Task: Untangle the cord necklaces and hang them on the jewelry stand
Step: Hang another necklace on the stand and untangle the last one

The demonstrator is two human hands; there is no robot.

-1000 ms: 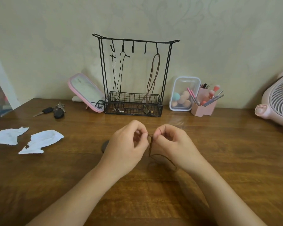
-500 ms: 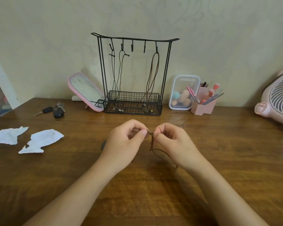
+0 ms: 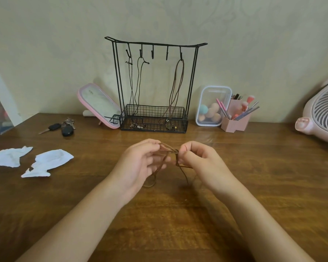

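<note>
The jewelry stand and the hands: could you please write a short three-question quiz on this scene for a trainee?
1. True or false: the left hand and the right hand both pinch the brown cord.
2. How many necklaces already hang on the jewelry stand?
3. Which hooks are empty, counted from the left? A first and second; B third and fourth; C fourth and fifth.
Key: 1 true; 2 three; 3 B.
</note>
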